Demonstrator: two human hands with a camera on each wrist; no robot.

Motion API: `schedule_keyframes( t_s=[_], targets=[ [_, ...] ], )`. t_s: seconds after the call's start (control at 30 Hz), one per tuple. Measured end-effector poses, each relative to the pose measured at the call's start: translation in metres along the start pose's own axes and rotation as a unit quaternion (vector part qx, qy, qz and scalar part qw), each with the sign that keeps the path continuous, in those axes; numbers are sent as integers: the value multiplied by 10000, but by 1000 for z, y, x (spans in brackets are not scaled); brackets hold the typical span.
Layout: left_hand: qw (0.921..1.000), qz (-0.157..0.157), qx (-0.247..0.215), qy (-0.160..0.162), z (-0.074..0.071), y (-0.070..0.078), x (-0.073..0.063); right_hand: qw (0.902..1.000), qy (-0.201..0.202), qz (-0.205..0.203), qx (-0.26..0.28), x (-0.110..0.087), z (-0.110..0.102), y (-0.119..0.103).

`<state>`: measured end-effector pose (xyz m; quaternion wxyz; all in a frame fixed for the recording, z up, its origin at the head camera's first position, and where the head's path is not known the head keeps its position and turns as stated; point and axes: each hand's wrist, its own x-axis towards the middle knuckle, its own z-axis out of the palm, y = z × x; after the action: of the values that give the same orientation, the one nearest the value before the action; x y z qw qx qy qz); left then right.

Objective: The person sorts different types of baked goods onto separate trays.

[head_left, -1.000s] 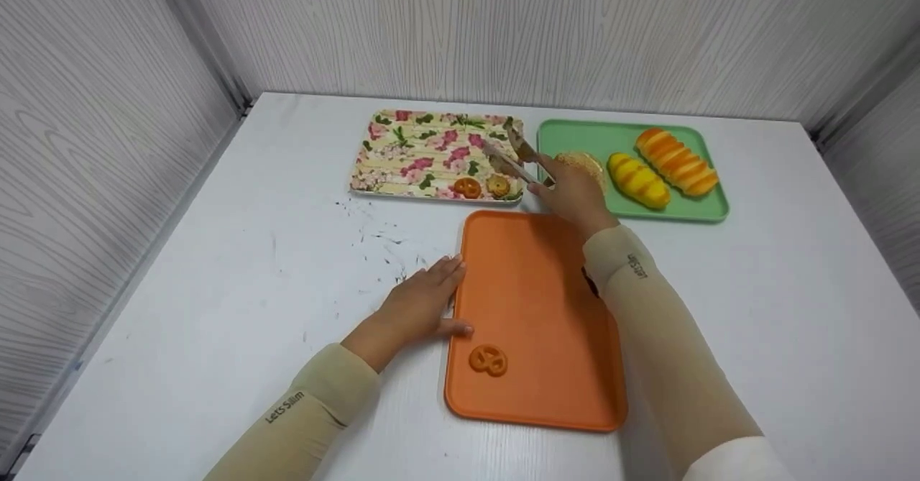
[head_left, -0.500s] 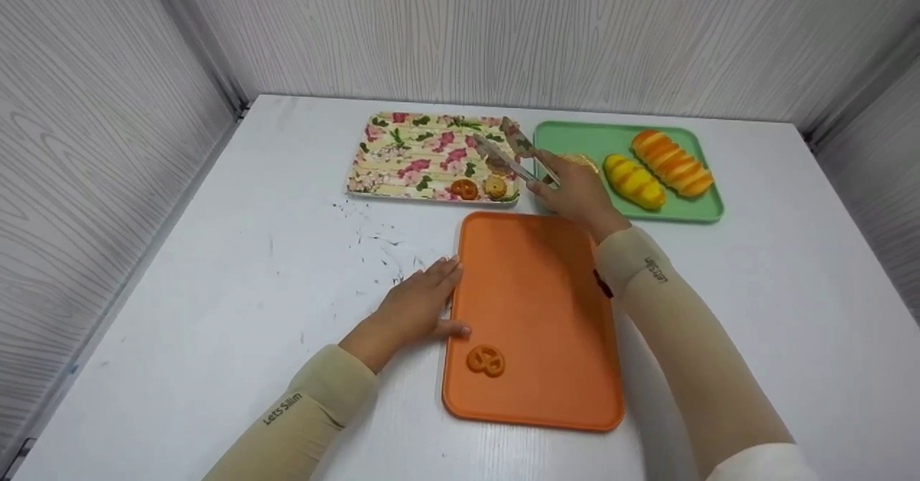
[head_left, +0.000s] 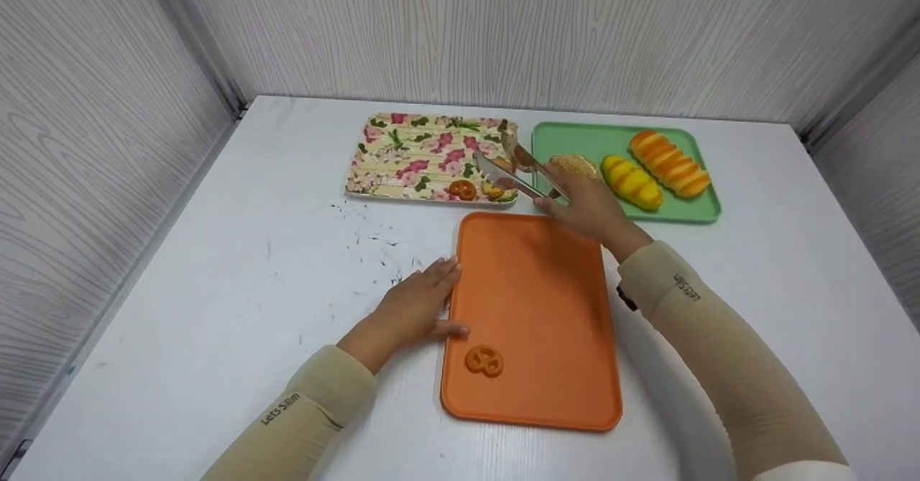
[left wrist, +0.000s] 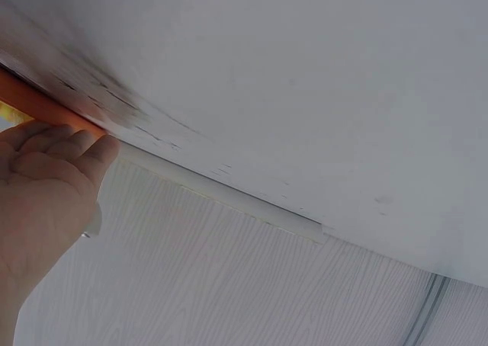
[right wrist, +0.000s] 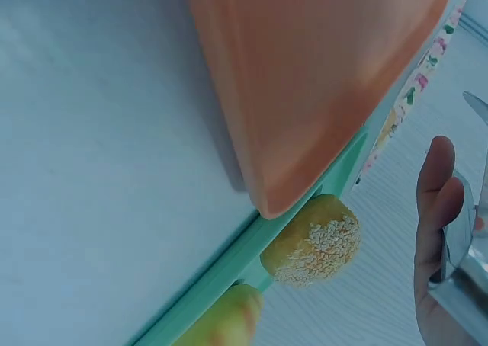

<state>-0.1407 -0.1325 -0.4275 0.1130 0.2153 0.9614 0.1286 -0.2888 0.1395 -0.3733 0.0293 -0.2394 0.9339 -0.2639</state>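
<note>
My right hand (head_left: 586, 204) grips metal tongs (head_left: 528, 172) near the green tray's left end. Their arms stand apart over the right end of the floral tray (head_left: 392, 172). A small tan patch shows between the tong arms; whether they touch it I cannot tell. Beneath the tongs lie a pretzel (head_left: 463, 190) and a yellowish cookie (head_left: 494, 190), the cookie partly covered by one arm. My left hand (head_left: 410, 305) rests at the left edge of the orange tray (head_left: 532, 308), fingers fairly straight along it, thumb over the rim. Another pretzel (head_left: 484, 361) lies on that tray.
On the green tray (head_left: 589, 134) sit a sesame bun (right wrist: 320, 243), partly behind my right hand, a yellow bread roll (head_left: 632, 182) and an orange striped loaf (head_left: 670, 165). The white table (head_left: 215, 287) has dark scuffs left of the orange tray. Wood-grain panels (head_left: 460, 35) enclose it.
My right forearm has swung to the right, and the right hand has shifted slightly right and nearer. The tong arms have spread a little. My left hand stays at the orange tray.
</note>
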Motion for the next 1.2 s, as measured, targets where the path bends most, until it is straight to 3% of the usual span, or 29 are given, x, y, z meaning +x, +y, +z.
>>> schedule_keyframes(
  t_s=[0.53,0.8,1.2],
  targets=[
    [10000,-30,-18,13,1,-2,3,9936,-368,-1067,22,-52,7,-3],
    [10000,24,-49,83,2,-1,1,9922,-576,-943,578,-76,11,-7],
    [9999,55,58,94,2,-1,1,9873,-791,-1137,776,-109,9,-10]
  ],
)
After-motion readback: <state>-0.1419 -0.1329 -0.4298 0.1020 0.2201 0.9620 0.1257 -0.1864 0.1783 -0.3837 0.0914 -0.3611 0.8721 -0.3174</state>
